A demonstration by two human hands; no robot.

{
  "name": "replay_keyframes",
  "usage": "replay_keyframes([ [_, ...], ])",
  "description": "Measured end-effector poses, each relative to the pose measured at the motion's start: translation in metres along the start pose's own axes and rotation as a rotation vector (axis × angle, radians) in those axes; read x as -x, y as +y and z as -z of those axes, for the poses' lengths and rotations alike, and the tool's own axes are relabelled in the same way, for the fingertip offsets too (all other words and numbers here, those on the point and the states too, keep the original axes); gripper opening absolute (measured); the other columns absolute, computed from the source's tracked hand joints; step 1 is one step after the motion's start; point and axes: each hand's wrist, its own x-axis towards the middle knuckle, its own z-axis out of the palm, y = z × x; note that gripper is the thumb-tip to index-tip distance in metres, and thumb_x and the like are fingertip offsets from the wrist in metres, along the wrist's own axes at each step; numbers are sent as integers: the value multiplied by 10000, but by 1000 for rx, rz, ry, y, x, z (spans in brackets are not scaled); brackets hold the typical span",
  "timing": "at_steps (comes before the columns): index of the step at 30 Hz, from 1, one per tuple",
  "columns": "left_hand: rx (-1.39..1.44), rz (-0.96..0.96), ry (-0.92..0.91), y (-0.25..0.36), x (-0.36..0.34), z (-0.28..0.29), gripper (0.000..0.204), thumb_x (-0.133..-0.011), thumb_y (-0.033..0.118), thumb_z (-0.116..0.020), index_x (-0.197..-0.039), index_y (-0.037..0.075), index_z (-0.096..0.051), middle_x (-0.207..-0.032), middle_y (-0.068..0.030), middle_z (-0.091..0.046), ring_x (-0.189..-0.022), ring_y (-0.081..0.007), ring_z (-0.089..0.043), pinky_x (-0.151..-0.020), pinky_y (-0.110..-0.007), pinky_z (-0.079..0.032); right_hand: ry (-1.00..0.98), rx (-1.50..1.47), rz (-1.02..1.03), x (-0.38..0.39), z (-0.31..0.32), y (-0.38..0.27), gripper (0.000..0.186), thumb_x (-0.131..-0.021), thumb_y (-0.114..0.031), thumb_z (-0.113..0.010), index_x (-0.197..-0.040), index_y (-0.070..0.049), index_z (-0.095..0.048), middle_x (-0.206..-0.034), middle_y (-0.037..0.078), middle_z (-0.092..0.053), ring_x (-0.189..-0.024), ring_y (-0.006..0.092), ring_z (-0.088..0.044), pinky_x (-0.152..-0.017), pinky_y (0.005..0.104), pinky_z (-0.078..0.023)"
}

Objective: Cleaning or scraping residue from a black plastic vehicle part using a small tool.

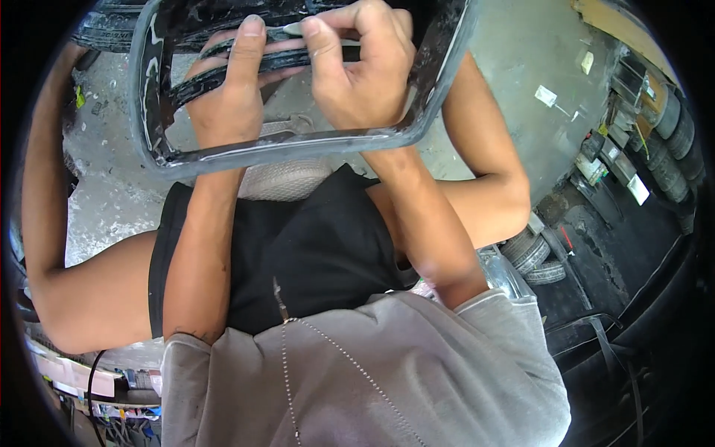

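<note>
In front of me is a dark, rounded rectangular frame [298, 144] with glossy, wet-looking inner edges; its near bar crosses over my wrists. My left hand [227, 97] shows inside the frame, its fingers wrapped round a dark, smeared strip [287, 58] and the thumb lying on top. Close beside it, my right hand [365, 67] is closed, with thumb and fingers pinching a small pale greenish flat piece [293, 30] against the strip. The exact kind of that piece is too small to tell. The frame's far side is cut off by the picture's edge.
A tyre [108, 33] lies at the far left. More tyres [529, 253] and clutter stand along the right side, with paper scraps [546, 95] on the grey floor [514, 59]. My bare knees flank the frame. A bead chain [287, 372] hangs over my grey shirt.
</note>
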Motion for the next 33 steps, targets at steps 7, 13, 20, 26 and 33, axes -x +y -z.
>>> replay_keyframes([
  [7, 11, 37, 4, 2, -1, 2, 371, -1045, 257, -627, -1083, -110, -602, -1011, -203, -695, -931, -307, -760, -735, -392, -679, 36, 90, -5, 7, -4, 5, 160, -840, 15, -700, -791, -50, -562, -729, 127, -549, -695, 336, -497, -680, 442, -381],
  [13, -22, 24, 38, 2, 1, 2, 335, -1033, 249, -651, -1110, -74, -605, -1001, -192, -703, -880, -284, -762, -706, -386, -668, 88, -7, 74, 2, -11, 8, 157, -825, 17, -703, -792, -55, -568, -727, 131, -553, -678, 343, -498, -667, 445, -391],
  [20, 21, 29, 15, 0, 2, 5, 263, -1036, 211, -646, -1147, -26, -620, -1041, -152, -705, -897, -253, -755, -708, -353, -651, 102, 0, 108, 1, -14, 10, 146, -822, 7, -697, -799, -55, -567, -745, 148, -556, -699, 363, -507, -653, 461, -398],
  [26, -42, -1, 43, -1, 2, 4, 249, -1029, 204, -661, -1121, -26, -636, -1015, -131, -706, -891, -207, -727, -760, -341, -631, 63, 26, 121, 0, -17, 10, 139, -842, -19, -682, -805, -53, -553, -747, 163, -539, -703, 382, -501, -657, 472, -400],
  [33, 15, 22, -27, 3, 2, 7, 258, -1041, 224, -646, -1150, -10, -638, -1066, -116, -703, -953, -188, -712, -827, -345, -624, 55, -70, -37, 0, -15, 2, 144, -824, -19, -697, -784, -43, -560, -745, 157, -558, -708, 377, -509, -666, 459, -407],
])
